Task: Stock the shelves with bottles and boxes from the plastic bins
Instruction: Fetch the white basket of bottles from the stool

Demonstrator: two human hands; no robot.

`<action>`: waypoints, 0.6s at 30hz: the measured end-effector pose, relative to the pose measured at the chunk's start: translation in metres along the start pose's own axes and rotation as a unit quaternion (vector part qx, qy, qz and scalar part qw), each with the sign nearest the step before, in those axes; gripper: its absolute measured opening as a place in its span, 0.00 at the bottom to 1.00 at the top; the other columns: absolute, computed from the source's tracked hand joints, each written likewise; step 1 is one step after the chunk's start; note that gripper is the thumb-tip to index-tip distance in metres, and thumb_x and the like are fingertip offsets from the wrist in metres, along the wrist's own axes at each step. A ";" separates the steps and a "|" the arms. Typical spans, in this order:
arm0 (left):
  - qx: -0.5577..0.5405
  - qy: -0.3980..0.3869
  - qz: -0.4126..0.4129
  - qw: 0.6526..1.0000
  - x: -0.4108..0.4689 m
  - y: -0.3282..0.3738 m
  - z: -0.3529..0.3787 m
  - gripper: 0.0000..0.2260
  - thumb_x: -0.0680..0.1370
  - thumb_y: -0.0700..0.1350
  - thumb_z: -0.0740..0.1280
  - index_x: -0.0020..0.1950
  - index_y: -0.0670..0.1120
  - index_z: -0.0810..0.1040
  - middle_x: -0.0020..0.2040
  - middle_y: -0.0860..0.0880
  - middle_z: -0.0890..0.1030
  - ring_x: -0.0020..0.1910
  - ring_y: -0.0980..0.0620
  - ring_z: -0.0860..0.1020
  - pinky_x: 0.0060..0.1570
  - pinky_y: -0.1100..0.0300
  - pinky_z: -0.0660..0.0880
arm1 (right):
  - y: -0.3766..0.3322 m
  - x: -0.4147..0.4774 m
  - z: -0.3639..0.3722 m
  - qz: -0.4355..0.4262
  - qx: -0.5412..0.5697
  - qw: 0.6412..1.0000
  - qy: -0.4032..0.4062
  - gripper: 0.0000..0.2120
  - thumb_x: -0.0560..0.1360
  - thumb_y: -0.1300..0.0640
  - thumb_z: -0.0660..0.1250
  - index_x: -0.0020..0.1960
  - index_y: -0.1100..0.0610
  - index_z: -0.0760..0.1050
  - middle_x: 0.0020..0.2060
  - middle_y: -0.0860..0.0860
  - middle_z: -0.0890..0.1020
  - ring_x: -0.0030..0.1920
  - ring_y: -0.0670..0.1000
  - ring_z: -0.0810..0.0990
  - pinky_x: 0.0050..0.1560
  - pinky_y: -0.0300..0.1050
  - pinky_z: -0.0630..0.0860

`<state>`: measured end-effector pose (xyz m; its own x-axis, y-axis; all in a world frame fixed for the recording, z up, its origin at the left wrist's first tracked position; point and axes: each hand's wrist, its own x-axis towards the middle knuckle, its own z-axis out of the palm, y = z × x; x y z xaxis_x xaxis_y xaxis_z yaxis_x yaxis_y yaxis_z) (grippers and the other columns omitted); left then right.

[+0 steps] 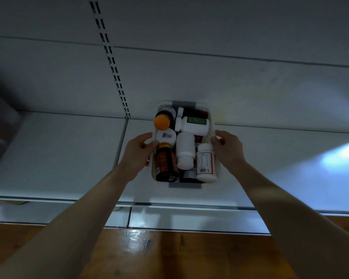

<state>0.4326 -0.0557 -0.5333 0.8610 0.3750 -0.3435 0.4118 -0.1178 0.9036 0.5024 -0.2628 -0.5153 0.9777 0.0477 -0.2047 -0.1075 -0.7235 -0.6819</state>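
No wording or number can be read; every label is too blurred. In the plastic bin point(207, 139), the white bottle with the orange-edged label point(206, 163) carries a table of fine print and a barcode near its base. The lying white bottle point(191, 125) has a green label with illegible lines. The white round lid point(166, 135) bears a small sticker with a barcode-like mark. The brown bottle point(163, 161) shows an orange label, print unreadable.
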 end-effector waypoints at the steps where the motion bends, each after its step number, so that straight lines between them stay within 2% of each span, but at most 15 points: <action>1: 0.004 0.004 0.000 1.000 -0.001 0.001 0.001 0.18 0.78 0.44 0.64 0.68 0.44 0.70 0.47 0.39 0.76 0.41 0.47 0.76 0.37 0.56 0.75 | 0.000 -0.001 -0.001 0.003 -0.003 1.000 -0.004 0.18 0.79 0.57 0.60 0.68 0.60 0.69 0.60 0.58 0.77 0.59 0.55 0.75 0.58 0.41 0.68; 3: 0.013 0.030 0.003 0.999 -0.005 0.003 0.002 0.18 0.78 0.44 0.64 0.67 0.45 0.70 0.48 0.39 0.76 0.42 0.48 0.76 0.35 0.58 0.75 | 0.001 -0.003 -0.004 0.013 -0.003 1.000 -0.012 0.17 0.79 0.58 0.60 0.67 0.60 0.70 0.59 0.58 0.77 0.58 0.56 0.76 0.58 0.43 0.69; 5: 0.036 0.074 0.021 0.996 -0.010 0.004 0.003 0.18 0.78 0.45 0.65 0.67 0.44 0.71 0.47 0.41 0.76 0.44 0.46 0.76 0.39 0.56 0.76 | 0.003 -0.009 -0.008 0.018 0.002 1.000 -0.012 0.16 0.78 0.58 0.60 0.64 0.61 0.72 0.57 0.57 0.78 0.56 0.56 0.77 0.56 0.44 0.73; 6: 0.066 0.099 0.037 0.992 -0.014 0.005 0.003 0.18 0.77 0.46 0.65 0.66 0.43 0.71 0.47 0.43 0.76 0.45 0.47 0.76 0.43 0.56 0.75 | 0.003 -0.013 -0.011 0.011 -0.009 1.000 -0.008 0.14 0.78 0.57 0.59 0.61 0.61 0.74 0.54 0.56 0.78 0.53 0.55 0.77 0.50 0.42 0.72; 8: 0.140 0.130 0.071 0.979 -0.027 0.008 0.004 0.19 0.77 0.50 0.65 0.64 0.43 0.72 0.50 0.44 0.76 0.46 0.50 0.74 0.44 0.62 0.68 | 0.002 -0.025 -0.016 -0.014 -0.049 0.999 -0.003 0.12 0.78 0.53 0.59 0.55 0.58 0.75 0.48 0.54 0.77 0.48 0.51 0.74 0.42 0.38 0.68; 10: 0.199 0.117 0.083 0.969 -0.040 0.013 0.007 0.22 0.75 0.55 0.66 0.64 0.44 0.73 0.55 0.43 0.74 0.48 0.51 0.73 0.44 0.62 0.67 | -0.005 -0.039 -0.017 -0.017 -0.081 0.996 -0.022 0.19 0.76 0.45 0.61 0.60 0.57 0.74 0.52 0.54 0.76 0.50 0.53 0.76 0.46 0.40 0.68; 13: 0.288 0.078 0.070 0.952 -0.054 0.018 0.015 0.27 0.71 0.60 0.68 0.64 0.44 0.72 0.58 0.43 0.71 0.55 0.45 0.73 0.50 0.57 0.70 | -0.017 -0.057 -0.011 0.000 -0.152 0.986 -0.064 0.30 0.72 0.37 0.63 0.65 0.58 0.69 0.59 0.55 0.72 0.58 0.56 0.74 0.53 0.47 0.70; 18: 0.355 0.062 0.030 0.932 -0.062 0.016 0.025 0.33 0.66 0.67 0.68 0.59 0.44 0.72 0.55 0.44 0.68 0.56 0.46 0.70 0.49 0.55 0.69 | -0.025 -0.063 -0.001 0.026 -0.225 0.972 -0.070 0.40 0.66 0.30 0.64 0.65 0.59 0.66 0.59 0.55 0.69 0.60 0.56 0.72 0.49 0.47 0.69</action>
<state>0.3937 -0.1039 -0.5045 0.8663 0.4456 -0.2257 0.4950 -0.7051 0.5078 0.4435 -0.2485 -0.4846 0.9354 0.0741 -0.3457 -0.0350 -0.9536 -0.2991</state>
